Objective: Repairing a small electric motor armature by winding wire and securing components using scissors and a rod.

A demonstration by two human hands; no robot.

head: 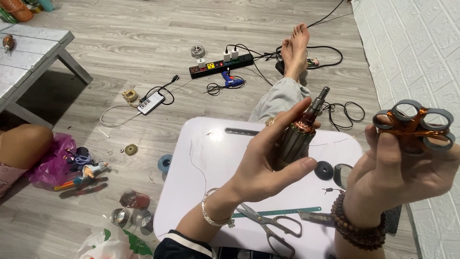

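My left hand (268, 165) grips a motor armature (298, 136), a grey slotted core with copper windings and a steel shaft pointing up and away. My right hand (402, 168) holds up a grey plastic frame of several rings (416, 125) wrapped with copper wire. Both are raised above a small white lap table (196, 192). A thin wire runs from the armature toward the ring frame.
On the lap table lie scissors (270, 225), a green ruler (282, 211), a black gear (324, 170) and a round grey disc (341, 175). On the wood floor are a power strip (221, 64), a blue glue gun (231, 82), a phone (151, 102), cables and my feet (294, 50). Another person's knee (21, 146) is at the left.
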